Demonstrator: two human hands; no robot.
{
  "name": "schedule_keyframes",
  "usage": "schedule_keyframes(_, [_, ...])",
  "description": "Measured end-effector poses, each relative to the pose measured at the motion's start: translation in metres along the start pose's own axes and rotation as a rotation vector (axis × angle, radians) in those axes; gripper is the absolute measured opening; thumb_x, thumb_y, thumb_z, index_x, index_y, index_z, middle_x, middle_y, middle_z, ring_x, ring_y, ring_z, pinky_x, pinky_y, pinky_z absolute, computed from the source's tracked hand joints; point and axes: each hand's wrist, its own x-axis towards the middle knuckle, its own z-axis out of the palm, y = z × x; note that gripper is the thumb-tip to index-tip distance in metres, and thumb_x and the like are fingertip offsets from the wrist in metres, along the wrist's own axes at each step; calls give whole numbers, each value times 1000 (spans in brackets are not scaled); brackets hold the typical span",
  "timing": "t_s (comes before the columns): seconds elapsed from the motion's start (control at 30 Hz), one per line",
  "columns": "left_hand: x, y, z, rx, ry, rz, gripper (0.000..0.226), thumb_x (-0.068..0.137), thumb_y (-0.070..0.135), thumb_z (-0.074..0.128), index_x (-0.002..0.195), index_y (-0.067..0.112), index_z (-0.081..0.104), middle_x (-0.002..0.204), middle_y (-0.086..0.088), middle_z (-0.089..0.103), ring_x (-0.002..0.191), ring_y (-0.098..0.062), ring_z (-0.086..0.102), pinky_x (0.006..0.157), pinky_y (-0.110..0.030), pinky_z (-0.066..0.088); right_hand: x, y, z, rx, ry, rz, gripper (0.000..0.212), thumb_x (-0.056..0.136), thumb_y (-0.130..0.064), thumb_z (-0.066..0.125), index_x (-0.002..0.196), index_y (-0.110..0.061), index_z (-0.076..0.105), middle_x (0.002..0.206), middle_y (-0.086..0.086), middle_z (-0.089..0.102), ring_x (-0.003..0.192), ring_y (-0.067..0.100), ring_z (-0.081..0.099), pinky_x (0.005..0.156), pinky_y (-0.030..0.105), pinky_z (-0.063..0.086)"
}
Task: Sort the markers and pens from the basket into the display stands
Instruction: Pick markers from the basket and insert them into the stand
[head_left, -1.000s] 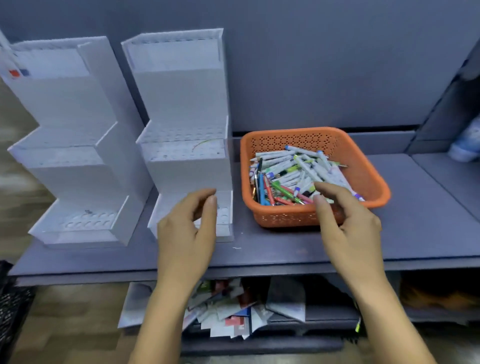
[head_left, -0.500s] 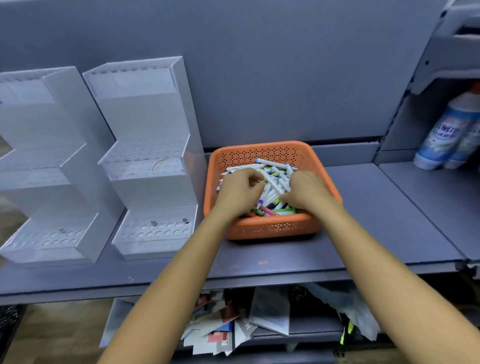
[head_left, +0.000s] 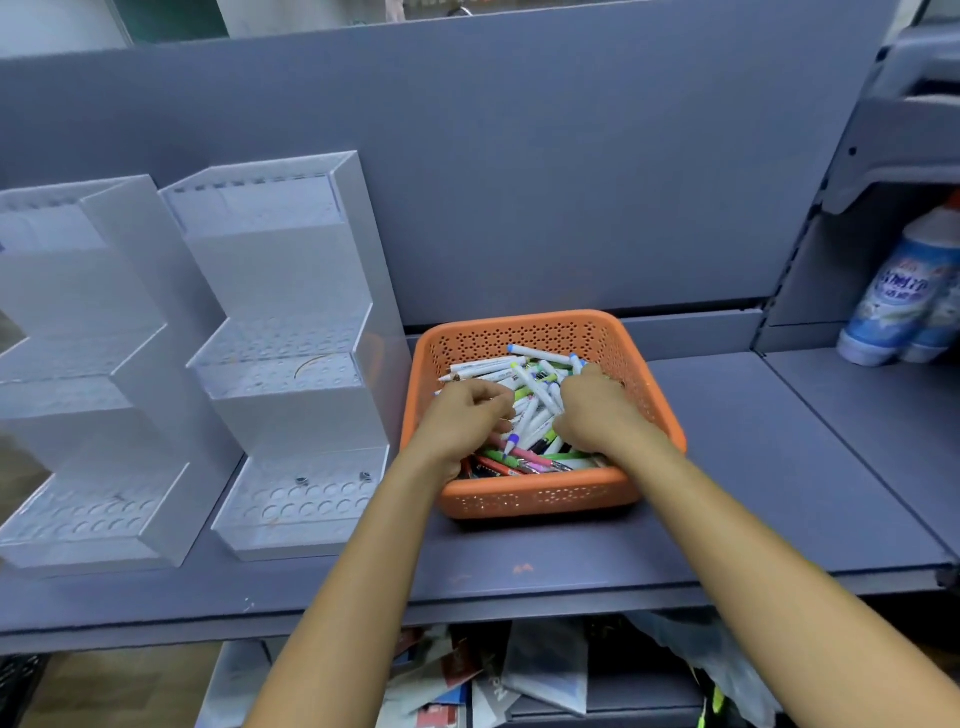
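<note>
In the orange basket (head_left: 540, 499) on the grey shelf (head_left: 779, 467), left hand (head_left: 470, 410) and right hand (head_left: 597, 413) curl knuckles-up into the heap of markers and pens (head_left: 535, 402); whether either grips one cannot be told. White tiered display stands (head_left: 291, 322) just left of it; bottles (head_left: 898, 306) far right

The setting is a shop aisle or stockroom, identified by grey metal shelving with a tall back panel (head_left: 519, 182) and a flat shelf (head_left: 753, 467) across the centre of the frame. Two clear tiered display stands (head_left: 291, 364) at left and an orange basket (head_left: 535, 499) of pens and markers (head_left: 530, 374) at centre indicate stationery stock. Labelled bottles (head_left: 898, 301) occupy the neighbouring bay at right, and loose packets (head_left: 519, 675) fill the lower shelf at bottom centre.
</note>
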Motion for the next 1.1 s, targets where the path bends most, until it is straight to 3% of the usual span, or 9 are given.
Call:
schedule_keyframes(0.17, [-4,5,3,-79,-66,109,23,99,27,47,96,15,67,95,-4,72,88,-15,68,79,-26,54,-2,-5,9,297,157,-419,9,92,-17,55,85,-11,55,82,-2,48,83,19,44,64,28,25])
schedule_keyframes(0.33, [-5,8,1,-180,-11,160,30,103,29,38,114,16,63,109,-11,70,103,-14,66,89,-29,54,0,3,3,531,427,-400,23,93,-27,58,83,-14,73,64,-5,42,63,3,39,59,29,24])
schedule_keyframes(0.43, [-7,8,2,-235,-139,135,30,103,29,38,115,17,63,108,-7,71,102,-19,67,91,-32,53,3,4,7,406,349,-429,32,94,-39,52,72,-23,70,59,-8,50,61,2,45,61,33,36])
schedule_keyframes(0.53, [-11,9,1,-261,-192,192,25,102,23,40,111,21,63,102,-2,71,97,-15,68,85,-25,53,3,0,10,282,279,-412,32,88,-45,55,77,-21,73,70,0,64,72,18,58,61,34,43])
schedule_keyframes(0.63, [-9,9,1,-248,4,246,24,102,25,40,97,17,61,94,-3,70,93,-16,67,80,-28,55,1,0,7,315,329,-350,32,79,-47,69,96,-21,72,81,-9,59,87,16,54,71,32,43])
schedule_keyframes(0.7, [-3,8,-1,-300,187,249,25,103,29,37,89,19,55,82,-1,68,87,-19,66,76,-33,54,3,5,7,351,212,-255,43,79,-34,71,117,-18,61,103,-3,60,104,19,54,86,33,43])
schedule_keyframes(0.83, [-1,6,-3,-293,277,298,24,102,33,38,84,19,42,62,3,39,55,-12,39,53,-25,44,2,9,12,73,-89,-175,48,75,0,51,121,-14,47,120,5,53,111,28,51,95,43,44])
schedule_keyframes(0.97, [-3,6,-2,-97,326,292,22,93,26,57,80,17,41,65,-3,36,56,-13,34,45,-21,37,2,1,12,-117,9,-191,45,78,4,48,119,-14,49,126,8,47,117,30,46,97,49,40])
schedule_keyframes(1.1, [-4,5,0,-19,265,274,23,97,29,46,78,17,51,62,-4,39,58,-17,38,54,-30,39,2,5,11,-88,-1,-148,44,81,4,46,119,-17,56,119,7,57,116,30,48,97,42,39])
